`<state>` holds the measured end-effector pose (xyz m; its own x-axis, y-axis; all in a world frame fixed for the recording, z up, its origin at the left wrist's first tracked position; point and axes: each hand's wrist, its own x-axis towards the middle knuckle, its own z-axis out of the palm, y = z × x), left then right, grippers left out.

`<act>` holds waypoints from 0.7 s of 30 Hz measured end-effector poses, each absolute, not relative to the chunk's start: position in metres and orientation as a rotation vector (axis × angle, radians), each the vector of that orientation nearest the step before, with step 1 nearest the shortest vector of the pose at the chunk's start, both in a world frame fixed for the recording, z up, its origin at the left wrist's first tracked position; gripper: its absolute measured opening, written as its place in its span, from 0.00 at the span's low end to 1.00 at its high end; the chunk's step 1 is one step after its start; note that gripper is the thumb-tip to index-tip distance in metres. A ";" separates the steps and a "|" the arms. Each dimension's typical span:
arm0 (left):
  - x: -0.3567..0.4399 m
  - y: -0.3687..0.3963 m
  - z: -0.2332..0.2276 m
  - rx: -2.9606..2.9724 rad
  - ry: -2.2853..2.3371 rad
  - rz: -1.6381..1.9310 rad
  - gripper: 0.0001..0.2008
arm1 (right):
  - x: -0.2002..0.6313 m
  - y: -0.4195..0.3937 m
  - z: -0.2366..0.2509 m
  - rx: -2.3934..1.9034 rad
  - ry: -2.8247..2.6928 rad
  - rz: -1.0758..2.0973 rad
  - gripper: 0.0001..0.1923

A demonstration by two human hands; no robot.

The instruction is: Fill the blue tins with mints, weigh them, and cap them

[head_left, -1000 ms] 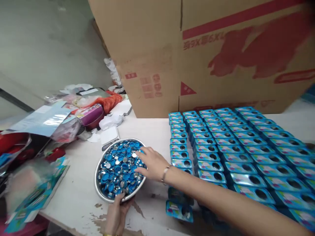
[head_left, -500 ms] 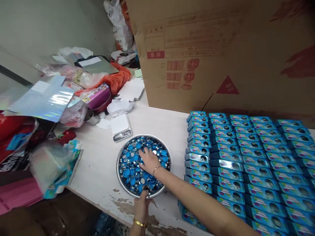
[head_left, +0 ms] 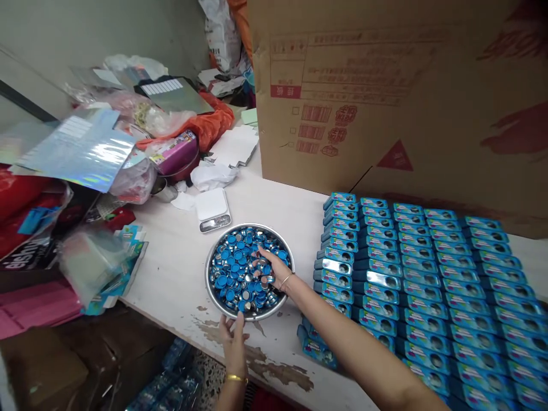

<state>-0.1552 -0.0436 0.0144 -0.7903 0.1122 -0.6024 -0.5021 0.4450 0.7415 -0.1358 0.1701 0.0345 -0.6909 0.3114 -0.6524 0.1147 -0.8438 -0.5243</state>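
A round metal bowl (head_left: 207, 279) on the table is filled with small round blue-and-silver caps (head_left: 233, 268). My right hand (head_left: 274, 267) is inside the bowl at its right side, palm turned up, with its fingers curled around several of the caps. Below the bowl's near rim is my left hand (head_left: 234, 342), its thumb and fingers apart. The thumb tip is close to the rim; I cannot tell whether it touches. Nothing shows in the left hand.
Rows of blue windowed boxes (head_left: 381, 279) cover the table's right side. Behind them stands a large cardboard carton (head_left: 363, 103). A white kitchen scale (head_left: 213, 208) sits behind the bowl. At left, bags, sheets and a purple box (head_left: 177, 153) are piled up. The table's front edge has peeling paint.
My right hand has turned from palm down on the caps to palm up, gathering some. My left hand has let go of the bowl's near rim and opened.
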 end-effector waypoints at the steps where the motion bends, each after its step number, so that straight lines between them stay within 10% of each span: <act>1: -0.151 -0.050 0.021 -0.314 2.228 1.329 0.33 | -0.134 0.170 0.036 -1.187 -0.758 2.677 0.25; 7: -0.164 -0.027 0.070 0.211 2.394 1.392 0.21 | -0.116 0.166 0.047 -1.078 -0.605 2.761 0.20; 17: -0.169 0.054 0.065 0.479 2.017 1.293 0.30 | -0.090 0.155 0.064 -1.054 -0.515 2.738 0.14; 21: -0.147 0.052 0.074 1.050 2.200 1.307 0.16 | -0.075 0.152 0.074 -1.097 -0.501 2.725 0.13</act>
